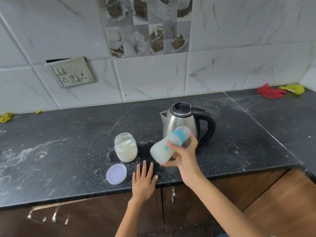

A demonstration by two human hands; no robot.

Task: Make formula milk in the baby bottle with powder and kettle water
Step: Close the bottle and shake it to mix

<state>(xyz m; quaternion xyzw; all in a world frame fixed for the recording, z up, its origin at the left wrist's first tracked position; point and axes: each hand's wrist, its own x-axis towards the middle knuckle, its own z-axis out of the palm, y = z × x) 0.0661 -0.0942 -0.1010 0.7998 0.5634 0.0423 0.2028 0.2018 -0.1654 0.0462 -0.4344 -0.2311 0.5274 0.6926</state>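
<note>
My right hand (pixel 183 155) grips the baby bottle (pixel 164 147) above the black counter, tilted with its capped teal top pointing up and to the right; the bottle looks blurred and holds whitish milk. Just behind it stands the steel kettle (pixel 181 122) with a black lid and handle. An open glass jar of formula powder (pixel 126 147) sits to the left of the bottle. The jar's pale lilac lid (pixel 116 173) lies upside down near the front edge. My left hand (pixel 144 180) rests flat on the counter between the lid and the bottle, fingers straight.
The dark stone counter (pixel 68 142) carries powder smears at the left. Red and yellow cloths (pixel 271 91) lie in the far right corner, and a yellow scrap (pixel 6 117) at the far left. A socket panel (pixel 70 71) is on the tiled wall. Brown cabinet doors (pixel 196 199) are below.
</note>
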